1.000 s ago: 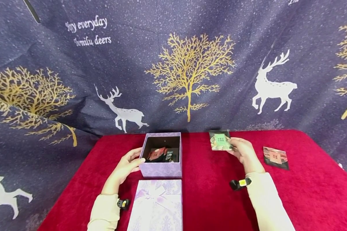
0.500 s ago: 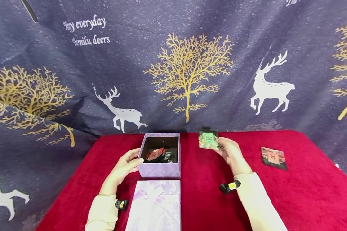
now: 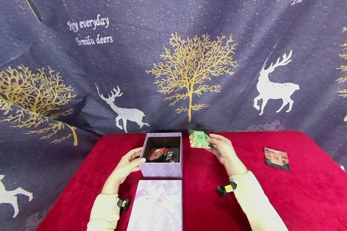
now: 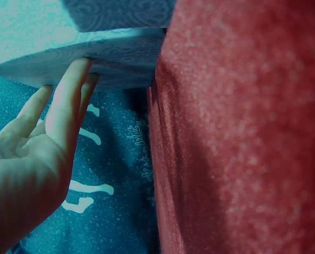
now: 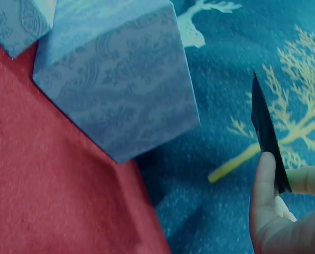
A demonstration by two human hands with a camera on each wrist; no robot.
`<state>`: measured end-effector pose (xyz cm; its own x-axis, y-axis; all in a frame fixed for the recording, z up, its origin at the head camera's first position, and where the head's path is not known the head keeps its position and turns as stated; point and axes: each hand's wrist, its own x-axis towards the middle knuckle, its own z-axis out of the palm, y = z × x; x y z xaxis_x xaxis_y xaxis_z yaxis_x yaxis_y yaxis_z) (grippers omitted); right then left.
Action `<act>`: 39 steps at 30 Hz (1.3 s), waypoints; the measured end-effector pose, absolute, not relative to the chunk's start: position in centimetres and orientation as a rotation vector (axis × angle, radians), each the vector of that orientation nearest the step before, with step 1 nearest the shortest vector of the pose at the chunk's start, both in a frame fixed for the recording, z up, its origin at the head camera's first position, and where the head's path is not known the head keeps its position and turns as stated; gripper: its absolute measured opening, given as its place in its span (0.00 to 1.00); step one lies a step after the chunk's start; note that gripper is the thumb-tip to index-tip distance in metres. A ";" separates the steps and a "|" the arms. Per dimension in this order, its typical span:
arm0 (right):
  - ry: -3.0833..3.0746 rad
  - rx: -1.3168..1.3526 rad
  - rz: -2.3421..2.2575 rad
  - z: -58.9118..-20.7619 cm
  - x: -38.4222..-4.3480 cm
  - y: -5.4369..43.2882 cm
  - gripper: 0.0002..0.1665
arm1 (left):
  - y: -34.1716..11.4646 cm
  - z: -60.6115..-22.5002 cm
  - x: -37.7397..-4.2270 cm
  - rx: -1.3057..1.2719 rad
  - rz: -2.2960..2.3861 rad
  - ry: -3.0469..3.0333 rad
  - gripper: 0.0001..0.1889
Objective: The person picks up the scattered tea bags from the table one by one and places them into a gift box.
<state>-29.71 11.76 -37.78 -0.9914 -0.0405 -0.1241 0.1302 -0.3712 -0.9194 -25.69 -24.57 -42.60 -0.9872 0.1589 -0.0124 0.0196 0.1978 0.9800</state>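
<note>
My right hand [image 3: 226, 153] pinches a small flat packet [image 3: 199, 137] with a green label, thumb on one face and fingers on the other. In the right wrist view the packet [image 5: 265, 132] is seen edge-on, raised beside the box. The lavender patterned box [image 3: 162, 170] stands uncovered on the table; inside lie a red-labelled packet [image 3: 156, 154] and another dark packet, partly hidden. At the box's left side, my left hand [image 3: 127, 165] rests nearly straight fingertips on the wall, its thumb at the front corner. The left wrist view shows those fingers [image 4: 67, 100] touching the outside.
The lavender lid [image 3: 159, 210] with a ribbon bow lies in front of the box. Another red-labelled packet [image 3: 276, 158] lies on the red cloth [image 3: 208, 192] at the right. A dark blue curtain [image 3: 127, 64] with deer and trees hangs behind the table.
My right hand has carried the green-labelled packet leftward, close to the box's right side. My left hand, the box, the lid and the packet on the cloth stay put.
</note>
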 end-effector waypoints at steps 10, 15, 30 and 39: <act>1.900 0.002 -2.334 -36.5 -30.0 8.6 0.26 | -24.5 -42.7 -25.4 0.151 1.907 2.351 0.29; 1.981 -0.033 -2.259 -35.9 -30.0 7.0 0.27 | -24.4 -42.8 -25.4 0.156 1.909 2.346 0.29; 2.135 -0.087 -2.080 -35.7 -29.6 1.9 0.24 | -24.4 -42.5 -25.5 0.151 1.900 2.345 0.30; 2.235 -0.163 -1.982 -36.2 -30.1 -0.7 0.23 | -24.2 -42.4 -25.7 0.135 1.903 2.352 0.30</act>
<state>-30.08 -0.74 -36.21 -0.9829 -0.1797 -0.0398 0.0180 0.1214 -0.9924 -25.66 -24.17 -42.40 -0.9896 0.1400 -0.0318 -0.0018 0.2091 0.9779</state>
